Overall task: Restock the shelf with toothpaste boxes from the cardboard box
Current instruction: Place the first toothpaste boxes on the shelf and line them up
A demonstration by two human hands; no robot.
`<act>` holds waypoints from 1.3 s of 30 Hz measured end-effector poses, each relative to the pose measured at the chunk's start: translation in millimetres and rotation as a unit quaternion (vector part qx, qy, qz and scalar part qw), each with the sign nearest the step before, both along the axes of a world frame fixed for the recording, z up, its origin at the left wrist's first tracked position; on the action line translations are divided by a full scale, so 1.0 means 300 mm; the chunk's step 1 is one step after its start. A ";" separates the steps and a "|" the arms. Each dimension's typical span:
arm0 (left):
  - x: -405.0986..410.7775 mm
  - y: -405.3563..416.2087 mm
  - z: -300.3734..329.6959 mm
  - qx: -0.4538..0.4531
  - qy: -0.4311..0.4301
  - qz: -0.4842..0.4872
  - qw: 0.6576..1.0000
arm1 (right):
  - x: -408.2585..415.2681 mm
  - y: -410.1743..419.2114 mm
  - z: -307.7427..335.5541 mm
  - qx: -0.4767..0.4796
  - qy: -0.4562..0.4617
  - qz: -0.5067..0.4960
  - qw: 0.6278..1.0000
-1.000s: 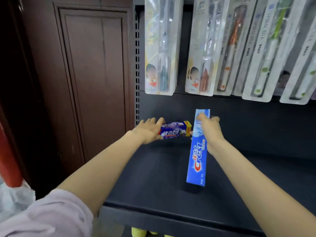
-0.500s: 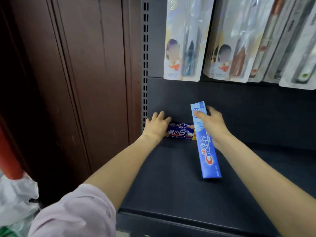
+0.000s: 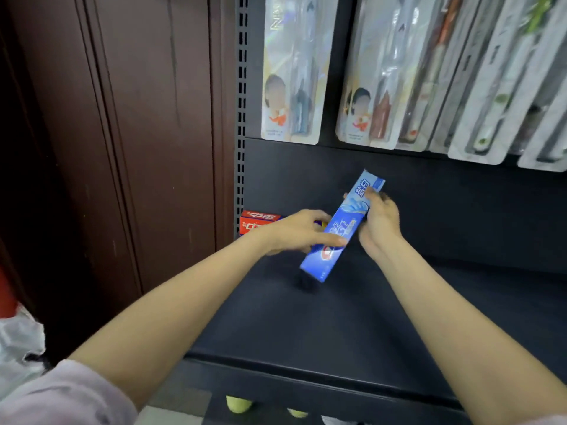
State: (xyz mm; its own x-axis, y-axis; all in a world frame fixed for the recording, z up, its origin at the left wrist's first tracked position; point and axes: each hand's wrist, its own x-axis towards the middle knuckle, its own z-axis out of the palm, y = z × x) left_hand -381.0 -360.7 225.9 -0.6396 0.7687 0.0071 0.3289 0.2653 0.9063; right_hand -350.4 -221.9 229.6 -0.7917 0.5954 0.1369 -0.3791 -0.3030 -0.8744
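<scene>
A long blue toothpaste box (image 3: 337,234) is held tilted above the dark shelf (image 3: 306,326), its far end up and to the right. My right hand (image 3: 380,222) grips its upper half from the right. My left hand (image 3: 297,231) reaches across from the left with fingers apart, its fingertips touching the box's lower half. A red toothpaste box (image 3: 256,222) lies flat at the shelf's back left corner, partly hidden behind my left hand. The purple box seen earlier is hidden. The cardboard box is out of view.
Toothbrush blister packs (image 3: 294,78) hang in a row above the shelf's back panel. A brown wooden panel (image 3: 122,133) stands to the left of the perforated shelf upright (image 3: 241,118). A white plastic bag (image 3: 18,348) sits at lower left.
My left hand left the purple box at the back and came right to the blue box. The blue box was lifted and tilted to the right. A red box now shows at back left.
</scene>
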 end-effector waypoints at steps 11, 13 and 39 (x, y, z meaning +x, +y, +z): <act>0.024 0.162 0.042 -0.101 0.356 0.122 0.921 | 0.214 0.235 0.068 0.782 -0.207 0.018 0.588; 0.018 0.175 0.031 -0.108 0.391 0.166 0.899 | 0.219 0.264 0.060 0.758 -0.215 -0.006 0.616; -0.093 0.163 -0.111 -0.339 0.365 0.218 0.839 | 0.028 0.324 -0.175 0.810 -0.272 -0.035 0.518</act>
